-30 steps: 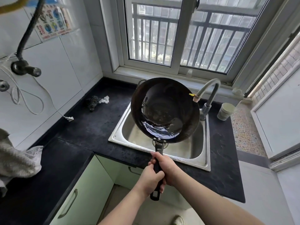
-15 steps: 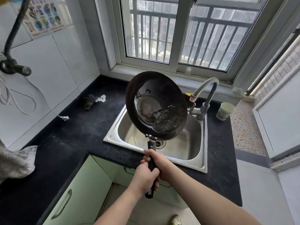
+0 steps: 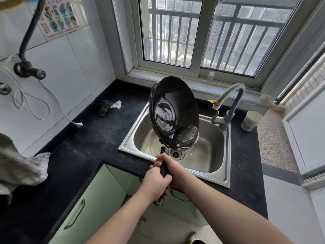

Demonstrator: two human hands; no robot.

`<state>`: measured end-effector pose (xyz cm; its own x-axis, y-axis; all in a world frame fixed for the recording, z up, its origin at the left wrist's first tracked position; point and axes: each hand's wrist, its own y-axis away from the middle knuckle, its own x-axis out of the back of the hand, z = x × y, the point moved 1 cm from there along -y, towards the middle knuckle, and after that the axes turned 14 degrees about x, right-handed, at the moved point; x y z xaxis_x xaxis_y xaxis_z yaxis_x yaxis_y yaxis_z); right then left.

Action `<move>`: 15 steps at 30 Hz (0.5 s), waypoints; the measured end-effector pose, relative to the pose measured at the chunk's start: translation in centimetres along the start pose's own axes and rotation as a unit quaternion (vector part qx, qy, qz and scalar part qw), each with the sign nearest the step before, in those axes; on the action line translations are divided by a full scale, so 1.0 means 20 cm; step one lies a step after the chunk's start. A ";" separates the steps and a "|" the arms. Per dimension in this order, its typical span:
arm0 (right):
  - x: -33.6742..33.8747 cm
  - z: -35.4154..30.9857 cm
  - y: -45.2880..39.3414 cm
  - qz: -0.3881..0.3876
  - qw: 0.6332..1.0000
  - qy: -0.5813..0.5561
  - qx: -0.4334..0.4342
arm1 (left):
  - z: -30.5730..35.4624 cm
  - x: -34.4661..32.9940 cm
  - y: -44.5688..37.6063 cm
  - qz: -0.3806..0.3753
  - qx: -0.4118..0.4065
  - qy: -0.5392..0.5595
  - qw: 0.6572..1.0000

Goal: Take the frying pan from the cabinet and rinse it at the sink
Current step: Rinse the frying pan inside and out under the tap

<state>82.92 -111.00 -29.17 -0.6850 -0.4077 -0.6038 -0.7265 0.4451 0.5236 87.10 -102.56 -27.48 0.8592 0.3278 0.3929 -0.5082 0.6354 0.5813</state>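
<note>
The black frying pan (image 3: 175,110) is held over the steel sink (image 3: 226,166), tipped steeply onto its right edge. Water gathers at its lower right rim and spills into the basin. Both hands grip the pan's black handle: my left hand (image 3: 155,182) lower down, my right hand (image 3: 173,167) just above it, close to the pan. The grey faucet (image 3: 230,97) arches to the right of the pan; no water stream from it is visible.
A paper cup (image 3: 251,120) stands right of the faucet. A dark scrubber and white scrap (image 3: 105,106) lie on the black counter (image 3: 98,138) to the left. A grey cloth (image 3: 19,166) hangs at far left. Green cabinet doors (image 3: 91,205) sit below the counter.
The pan has rolled from facing me to tipping steeply rightward, and the water in it has slid to the lower right rim and started pouring into the sink.
</note>
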 end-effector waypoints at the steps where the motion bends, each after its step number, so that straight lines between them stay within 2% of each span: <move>1: -0.01 0.00 0.00 0.001 1.000 0.004 -0.003 | -0.01 0.01 0.00 0.004 -0.001 -0.012 1.000; 10: -0.15 0.00 -0.05 0.067 0.995 0.074 -0.025 | -0.08 0.17 -0.02 0.073 -0.022 -0.141 0.987; 15: -0.20 0.02 -0.09 0.117 0.987 0.112 -0.021 | -0.09 0.19 -0.02 0.102 -0.018 -0.162 0.981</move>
<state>87.05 -109.87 -27.89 -0.8257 -0.4661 -0.3177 -0.5454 0.5161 0.6604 90.76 -100.29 -27.57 0.6727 0.2152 0.7079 -0.6606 0.6057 0.4436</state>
